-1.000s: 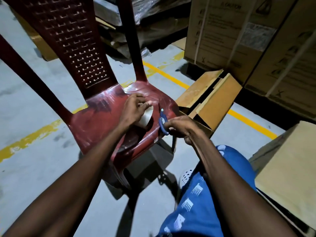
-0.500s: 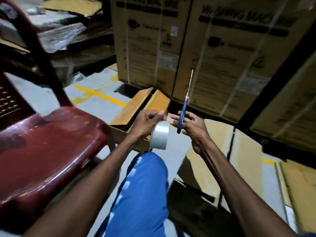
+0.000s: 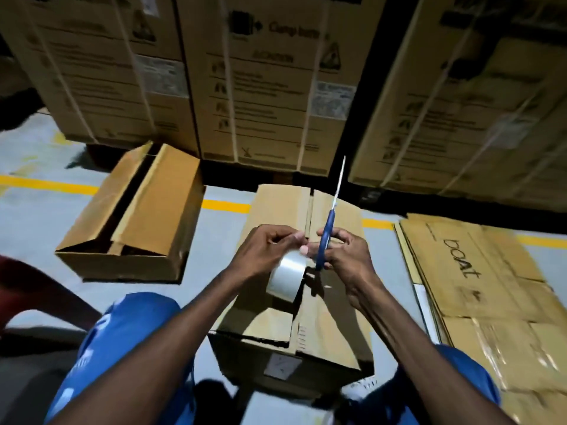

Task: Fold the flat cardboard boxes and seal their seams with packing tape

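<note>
Folded box (image 3: 331,317), centre floor between the knees, flaps closed but seam untaped; left hand (image 3: 264,250) gripped tape roll (image 3: 287,276) above it, right hand (image 3: 343,253) clasped scissors (image 3: 326,237); second box (image 3: 159,210) left, flaps open; flat cardboard (image 3: 478,280) stacked right, unfolded.

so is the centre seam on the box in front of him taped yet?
No: the seam on the folded box shows as a bare dark gap, while the left hand holds the tape roll above it.
</note>
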Demonstrator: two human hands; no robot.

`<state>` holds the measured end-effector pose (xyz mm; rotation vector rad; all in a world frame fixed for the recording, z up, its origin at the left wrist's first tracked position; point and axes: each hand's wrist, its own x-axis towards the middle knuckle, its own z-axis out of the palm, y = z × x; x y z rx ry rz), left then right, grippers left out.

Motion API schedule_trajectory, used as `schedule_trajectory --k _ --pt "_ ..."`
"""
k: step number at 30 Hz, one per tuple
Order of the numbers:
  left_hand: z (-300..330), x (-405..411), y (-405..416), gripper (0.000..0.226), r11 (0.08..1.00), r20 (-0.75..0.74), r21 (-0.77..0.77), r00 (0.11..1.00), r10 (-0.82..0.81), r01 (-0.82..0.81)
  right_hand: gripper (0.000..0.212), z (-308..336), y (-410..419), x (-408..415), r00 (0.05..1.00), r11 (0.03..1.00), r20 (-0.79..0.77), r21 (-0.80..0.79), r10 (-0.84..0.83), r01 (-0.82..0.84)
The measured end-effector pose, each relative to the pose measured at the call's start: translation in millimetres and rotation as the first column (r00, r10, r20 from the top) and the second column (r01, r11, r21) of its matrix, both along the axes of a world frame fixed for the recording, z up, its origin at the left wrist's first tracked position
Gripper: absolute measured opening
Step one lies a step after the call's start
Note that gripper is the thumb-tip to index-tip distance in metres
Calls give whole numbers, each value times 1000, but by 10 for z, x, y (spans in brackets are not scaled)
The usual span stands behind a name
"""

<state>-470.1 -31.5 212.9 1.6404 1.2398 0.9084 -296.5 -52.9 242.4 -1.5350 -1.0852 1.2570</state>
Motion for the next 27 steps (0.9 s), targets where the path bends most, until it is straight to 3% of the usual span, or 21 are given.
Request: schedule_trajectory --k 7,10,12,16,19,22,27 --pt "64 176 169 36 998 51 -21 997 58 -57 47 -76 330 57 992 994 -70 28 -102 105" --pt "93 152 271 87 965 108 -247 988 114 -84 47 -122 508 10 991 993 -72 36 -109 112" --pt "60 131 312 101 952 84 -303 994 76 -47 45 -137 648 -14 986 990 -104 40 -129 133" --pt "-181 135 402 57 966 153 -254 988 -3 43 49 -118 926 1 975 981 -150 78 -165 178" --pt "-229 108 502 33 964 178 -256 984 -24 70 55 -161 1170 51 984 980 -81 105 -159 167" --pt "-179 106 587 29 961 213 -263 977 -31 88 58 -306 1414 73 989 986 -12 83 -145 145" --pt "-168 202 755 20 910 357 -416 920 165 -2 62 -585 1736 34 988 988 43 47 -149 147"
